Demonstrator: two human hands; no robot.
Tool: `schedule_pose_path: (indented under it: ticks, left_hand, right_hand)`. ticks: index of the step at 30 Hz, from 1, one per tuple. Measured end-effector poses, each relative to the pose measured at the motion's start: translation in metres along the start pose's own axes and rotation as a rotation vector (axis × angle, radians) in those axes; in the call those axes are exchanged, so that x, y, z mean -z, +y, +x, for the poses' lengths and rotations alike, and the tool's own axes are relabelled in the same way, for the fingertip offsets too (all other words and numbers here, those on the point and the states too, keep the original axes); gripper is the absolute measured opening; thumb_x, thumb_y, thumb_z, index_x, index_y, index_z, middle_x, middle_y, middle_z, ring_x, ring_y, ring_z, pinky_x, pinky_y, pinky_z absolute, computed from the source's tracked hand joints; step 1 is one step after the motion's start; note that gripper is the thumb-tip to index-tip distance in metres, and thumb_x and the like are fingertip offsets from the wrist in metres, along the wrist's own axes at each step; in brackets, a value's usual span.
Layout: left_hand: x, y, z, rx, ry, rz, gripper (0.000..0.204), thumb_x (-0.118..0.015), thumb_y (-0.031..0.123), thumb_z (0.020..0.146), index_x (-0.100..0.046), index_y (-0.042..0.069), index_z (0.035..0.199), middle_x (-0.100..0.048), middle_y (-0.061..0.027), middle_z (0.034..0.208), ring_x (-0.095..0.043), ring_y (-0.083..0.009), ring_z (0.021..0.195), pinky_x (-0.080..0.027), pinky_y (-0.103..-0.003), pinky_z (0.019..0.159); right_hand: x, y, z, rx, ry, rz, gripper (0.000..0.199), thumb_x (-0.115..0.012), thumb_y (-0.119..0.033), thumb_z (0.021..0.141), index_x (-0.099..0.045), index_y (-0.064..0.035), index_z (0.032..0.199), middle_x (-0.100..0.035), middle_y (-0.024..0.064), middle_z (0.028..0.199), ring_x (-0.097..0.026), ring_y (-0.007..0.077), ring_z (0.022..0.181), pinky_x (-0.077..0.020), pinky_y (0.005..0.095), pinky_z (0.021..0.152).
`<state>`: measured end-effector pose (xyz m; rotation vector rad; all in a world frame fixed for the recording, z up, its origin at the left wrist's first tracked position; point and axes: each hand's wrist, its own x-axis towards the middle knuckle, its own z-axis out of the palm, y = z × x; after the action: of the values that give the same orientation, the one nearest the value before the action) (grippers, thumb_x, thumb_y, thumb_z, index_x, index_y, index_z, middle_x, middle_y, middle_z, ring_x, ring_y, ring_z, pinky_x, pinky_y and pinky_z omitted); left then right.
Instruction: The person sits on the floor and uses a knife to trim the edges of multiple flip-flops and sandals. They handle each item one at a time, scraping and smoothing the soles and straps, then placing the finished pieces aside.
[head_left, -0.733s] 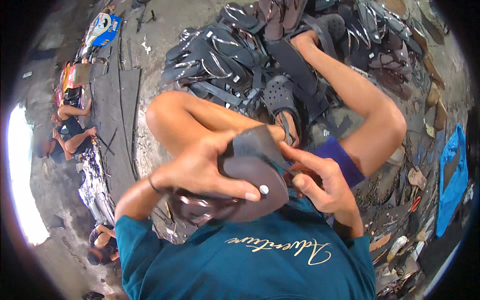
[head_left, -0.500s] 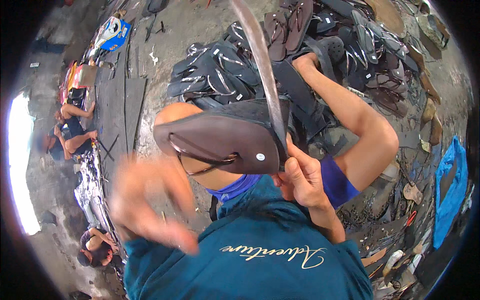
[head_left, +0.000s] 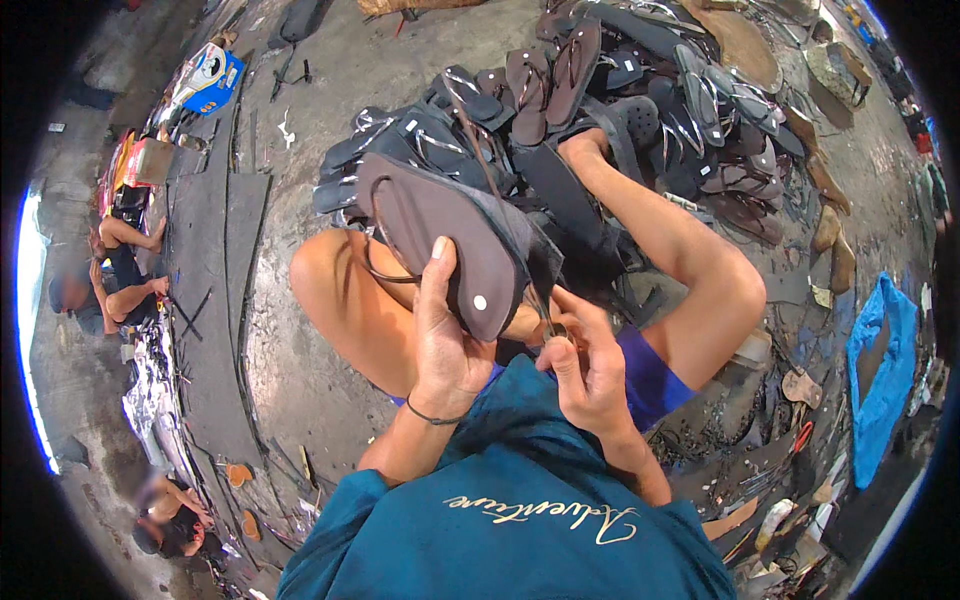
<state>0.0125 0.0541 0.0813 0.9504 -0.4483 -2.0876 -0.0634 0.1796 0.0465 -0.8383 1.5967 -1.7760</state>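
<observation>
A dark brown flip-flop [head_left: 440, 230] with a shiny brown strap and a small white sticker is held tilted over my lap. My left hand [head_left: 445, 345] grips it near the sticker end, the thumb lying on its top face and the fingers underneath. My right hand [head_left: 588, 365] is closed around the lower end of a long, thin knife blade [head_left: 492, 180], which runs up along the flip-flop's right side. Whether the blade touches the sole's edge I cannot tell. A dark sheet-like piece [head_left: 543, 262] shows beside the sole.
Beyond my legs lies a heap of black and brown flip-flops [head_left: 575, 75]. Dark flat sheets [head_left: 215, 260] cover the floor at left, with a blue box [head_left: 212, 80] above. Two people [head_left: 130, 265] sit farther left. A blue cloth [head_left: 882, 370] and scraps lie at right.
My left hand, blurred and off the flip-flop before, now grips it. The flip-flop has turned more upright. The blade, broad before, now looks narrow and leans more to the left.
</observation>
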Motion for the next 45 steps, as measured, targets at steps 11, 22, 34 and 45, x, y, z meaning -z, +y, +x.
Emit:
schedule_pose_path:
  ticks: [11, 22, 34, 45]
  left_hand:
    - [0.039, 0.002, -0.013, -0.195, 0.179, 0.217, 0.035, -0.059, 0.022, 0.092, -0.048, 0.005, 0.121, -0.061, -0.0074, 0.11, -0.063, -0.0199, 0.096, -0.056, -0.035, 0.08]
    - [0.073, 0.012, -0.023, -0.174, 0.075, 0.261, 0.043, -0.059, 0.014, 0.09, -0.043, 0.001, 0.127, -0.06, -0.0122, 0.111, -0.063, -0.0221, 0.096, -0.055, -0.036, 0.082]
    - [0.098, 0.025, -0.045, -0.065, -0.017, 0.378, 0.053, -0.065, 0.016, 0.08, -0.047, -0.007, 0.124, -0.062, -0.0163, 0.109, -0.064, -0.0236, 0.097, -0.053, -0.036, 0.086]
    - [0.093, 0.029, -0.042, -0.08, -0.032, 0.268, 0.05, -0.062, 0.019, 0.084, -0.046, -0.005, 0.124, -0.062, -0.0156, 0.105, -0.066, -0.0226, 0.089, -0.056, -0.034, 0.08]
  right_hand:
    - [0.035, 0.014, -0.06, -0.048, -0.027, -0.329, 0.023, -0.071, -0.006, 0.081, -0.066, 0.0035, 0.102, -0.068, 0.0132, 0.085, -0.056, 0.0115, 0.055, -0.0441, 0.0227, 0.049]
    - [-0.007, -0.005, -0.011, -0.076, -0.108, -0.301, 0.022, -0.072, -0.011, 0.083, -0.067, 0.0008, 0.101, -0.067, 0.0104, 0.08, -0.053, 0.0094, 0.052, -0.042, 0.0238, 0.047]
    - [-0.031, 0.001, 0.037, -0.063, -0.285, -0.161, 0.02, -0.069, -0.012, 0.085, -0.067, 0.0022, 0.099, -0.068, 0.0116, 0.083, -0.052, 0.0059, 0.054, -0.0405, 0.0228, 0.047]
    - [-0.068, 0.023, 0.066, 0.286, -0.147, -0.231, 0.02, -0.07, -0.008, 0.082, -0.068, -0.0019, 0.101, -0.069, 0.0112, 0.088, -0.064, 0.0149, 0.062, -0.0508, 0.0261, 0.054]
